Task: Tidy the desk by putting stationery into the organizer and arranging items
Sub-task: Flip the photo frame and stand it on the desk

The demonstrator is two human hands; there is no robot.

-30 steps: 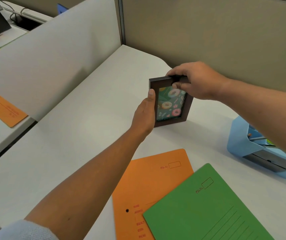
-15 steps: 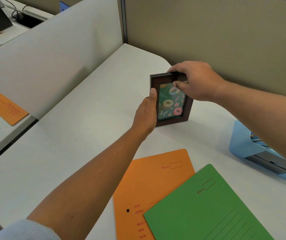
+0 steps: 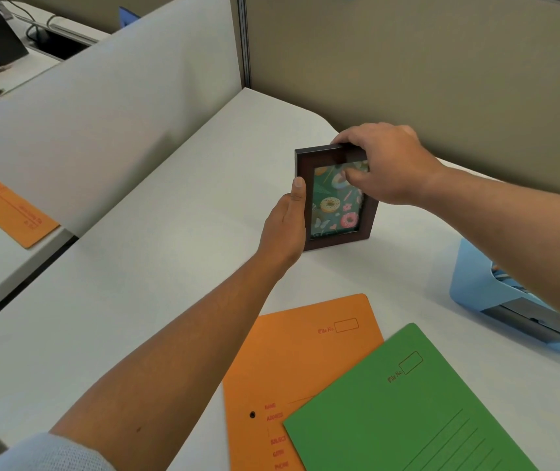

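Both hands grip the frame (image 3: 334, 198) standing mid-picture on the worktop (image 3: 156, 266): left hand (image 3: 287, 226) on its side, right hand (image 3: 383, 164) pinching its top.

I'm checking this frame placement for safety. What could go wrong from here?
1. The frame stands upright on the desk, steadied by both hands; whether a stand props it behind is hidden, so it might tip when released.
2. The right hand has its thumb on the glass and may smudge it.
3. The right forearm crosses above the blue organizer; pulling back low could knock it.
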